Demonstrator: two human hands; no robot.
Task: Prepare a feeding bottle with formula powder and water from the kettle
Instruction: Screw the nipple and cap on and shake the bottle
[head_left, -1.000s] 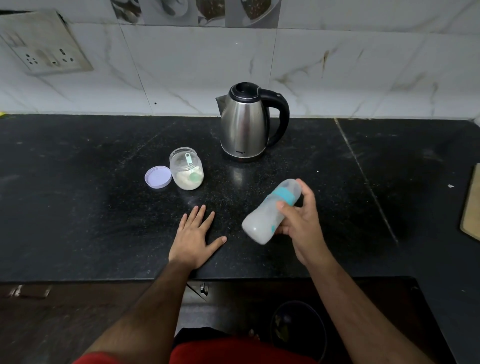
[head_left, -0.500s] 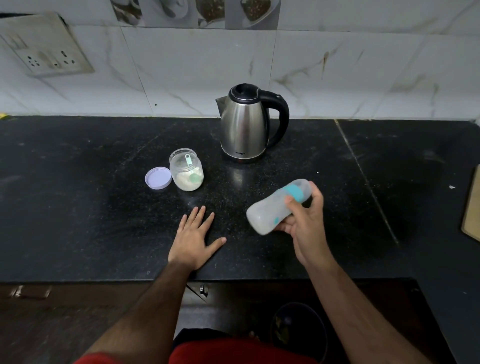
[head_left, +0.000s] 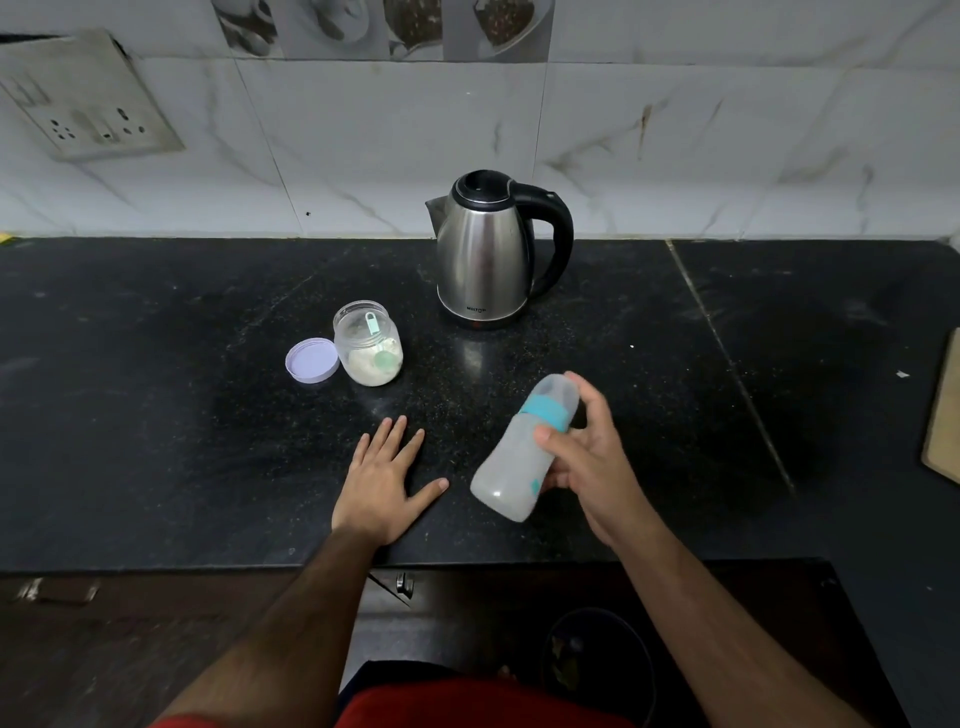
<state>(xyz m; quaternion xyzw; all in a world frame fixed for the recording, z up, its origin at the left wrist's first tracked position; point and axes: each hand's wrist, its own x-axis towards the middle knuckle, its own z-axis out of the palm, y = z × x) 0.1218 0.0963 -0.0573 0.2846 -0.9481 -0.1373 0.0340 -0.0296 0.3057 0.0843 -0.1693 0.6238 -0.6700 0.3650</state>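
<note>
My right hand grips a capped feeding bottle with a teal collar, tilted with its cap end up and away, above the black counter; milky liquid clouds its inside. My left hand rests flat on the counter, fingers spread, left of the bottle. A steel kettle with a black handle stands at the back. In front of it to the left sits an open jar of formula powder with a green scoop inside, its lilac lid lying beside it.
A marble-tiled wall with a socket plate runs behind the counter. A wooden board lies at the right edge. Below the counter's front edge are a dark cabinet and a round dark bin.
The bottle in my right hand has swung between tilts, first flatter, now steeper again, and blurs with motion. My left hand has stayed flat on the counter.
</note>
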